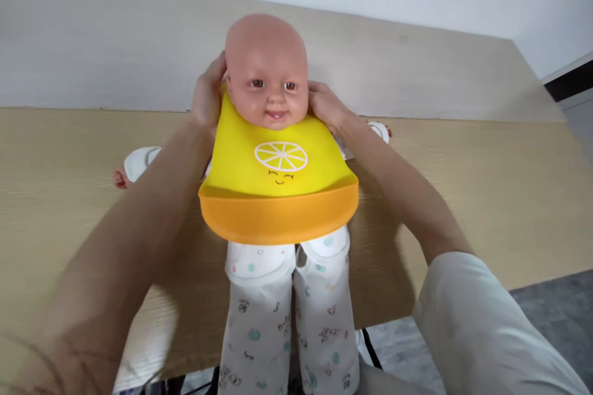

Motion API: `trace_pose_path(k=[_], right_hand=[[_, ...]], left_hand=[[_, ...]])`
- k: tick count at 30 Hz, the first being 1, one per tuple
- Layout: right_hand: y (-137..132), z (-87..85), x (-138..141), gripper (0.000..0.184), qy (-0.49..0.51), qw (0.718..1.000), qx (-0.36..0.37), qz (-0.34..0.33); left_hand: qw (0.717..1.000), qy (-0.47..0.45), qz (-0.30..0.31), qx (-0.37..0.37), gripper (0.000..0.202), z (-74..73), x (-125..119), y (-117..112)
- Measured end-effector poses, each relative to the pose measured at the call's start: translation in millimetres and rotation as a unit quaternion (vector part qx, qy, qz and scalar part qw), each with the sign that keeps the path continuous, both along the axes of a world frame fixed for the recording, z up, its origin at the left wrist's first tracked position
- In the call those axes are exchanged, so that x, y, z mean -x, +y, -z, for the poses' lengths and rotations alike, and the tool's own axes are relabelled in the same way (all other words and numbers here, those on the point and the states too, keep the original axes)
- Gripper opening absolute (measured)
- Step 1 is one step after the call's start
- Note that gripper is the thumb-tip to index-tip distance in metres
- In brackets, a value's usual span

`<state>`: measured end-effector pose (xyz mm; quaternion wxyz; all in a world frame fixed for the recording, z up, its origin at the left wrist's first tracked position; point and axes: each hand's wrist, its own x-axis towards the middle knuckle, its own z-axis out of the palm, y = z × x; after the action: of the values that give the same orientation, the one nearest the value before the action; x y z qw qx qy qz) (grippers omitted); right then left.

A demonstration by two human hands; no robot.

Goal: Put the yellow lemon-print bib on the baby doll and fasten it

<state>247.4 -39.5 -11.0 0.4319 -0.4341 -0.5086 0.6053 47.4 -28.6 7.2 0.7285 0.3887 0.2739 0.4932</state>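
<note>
A baby doll (266, 43) faces me in the middle of the head view, wearing a yellow silicone bib (236, 166) with an orange catch pocket along its lower edge. A white citrus slice and a small smiling face are printed on the bib. My left hand (208, 92) is at the left side of the doll's neck, closed around the bib's upper edge, its fingertips hidden behind the head. On the other side my right hand (327, 105) curls in at the neck by the bib's other end, fingertips out of sight. The doll's patterned white trousers (259, 315) stretch towards me.
Beneath the doll is a light wooden table (463, 179), with a pale upright panel (417, 74) at its back. The doll's arms spread out sideways, a small hand (121, 178) showing at left. Grey floor (556, 308) shows at lower right.
</note>
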Motion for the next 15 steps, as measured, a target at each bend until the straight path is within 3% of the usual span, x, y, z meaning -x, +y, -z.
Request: trace_pose_path(k=[8, 12, 15], right_hand=[[-88.5, -6.8, -16.3, 0.040, -0.121, 0.989, -0.076, 0.028], [-148.4, -9.6, -18.8, 0.042, -0.172, 0.977, -0.121, -0.017], [-196.1, -13.3, -17.5, 0.049, -0.195, 0.968, -0.151, -0.046]], left_hand=[[0.997, 0.045, -0.017, 0.066, 0.041, -8.2, 2.7, -95.7], [0.987, 0.069, 0.008, 0.143, 0.036, -3.8, 7.2, -150.8], [0.980, 0.115, 0.038, 0.159, 0.028, -3.1, 14.5, -195.7]])
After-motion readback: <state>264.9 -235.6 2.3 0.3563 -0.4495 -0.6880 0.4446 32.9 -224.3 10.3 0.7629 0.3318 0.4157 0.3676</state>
